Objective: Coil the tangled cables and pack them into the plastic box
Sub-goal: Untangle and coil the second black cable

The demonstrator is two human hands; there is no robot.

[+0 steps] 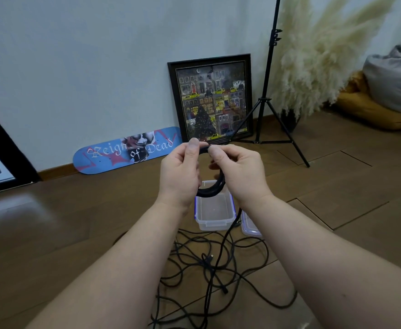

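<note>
A coil of black cable (pixel 211 189) hangs between my two hands, held up in front of me above the clear plastic box (pixel 215 211). My left hand (pixel 179 173) grips the coil's left side with the thumb on top. My right hand (pixel 237 170) pinches the cable at the coil's top, fingers curled round it. From the coil a strand runs down to the tangled black cables (pixel 209 264) spread on the wooden floor between my forearms. The box sits open on the floor with nothing inside it.
The box's lid (pixel 250 225) lies right of the box. A skateboard deck (pixel 128 150) and a framed picture (pixel 212 99) lean on the wall. A black tripod stand (pixel 264 103), pampas grass (pixel 318 55) and cushions (pixel 384 96) stand at the right.
</note>
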